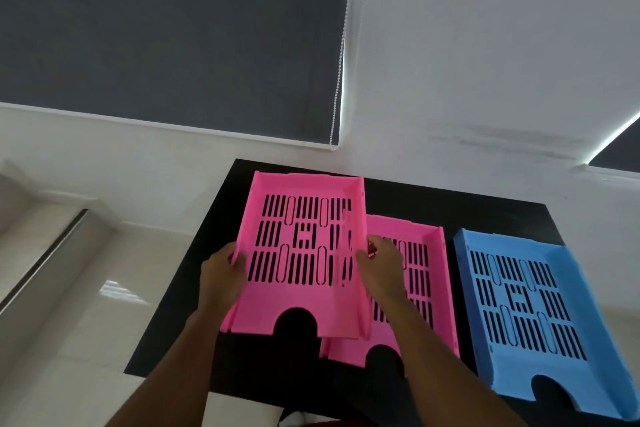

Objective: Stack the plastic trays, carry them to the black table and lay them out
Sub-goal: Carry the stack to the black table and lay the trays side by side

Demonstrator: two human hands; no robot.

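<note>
Both hands grip one pink tray point(304, 253) by its side walls, left hand point(221, 274) on the left wall, right hand point(381, 267) on the right. It overlaps a second pink tray point(419, 291) lying on the black table point(485, 215). Blue tray point(533, 315) lies at the table's right end, just beside the second pink one.

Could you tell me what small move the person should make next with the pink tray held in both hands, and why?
Probably shift the held pink slotted plastic tray leftward and set it on bare black table: left hand and right hand hold it overlapping the second pink tray, beside the blue tray.
</note>
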